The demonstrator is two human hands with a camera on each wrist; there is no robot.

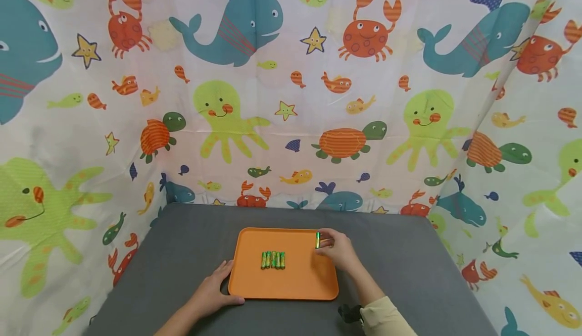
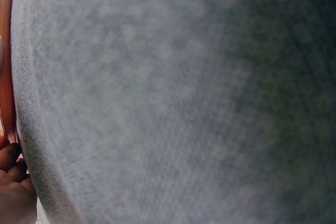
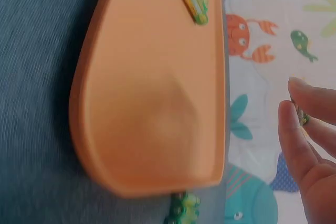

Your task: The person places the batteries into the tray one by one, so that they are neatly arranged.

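We judge that a carrying step is in hand, and the next move calls for a light, steady pinch. In the head view's lower centre, the right hand (image 1: 340,250) grasps a slim green-and-gold cylindrical battery (image 1: 318,240) at its fingertips, above an orange rectangular tray (image 1: 300,284). Five matching batteries (image 1: 273,260) lie left of it. The left hand (image 1: 214,287) rests relaxed against the tray's lower left corner. Green cylinders (image 3: 181,211), cropped at the right wrist view's bottom edge, are probably batteries too.
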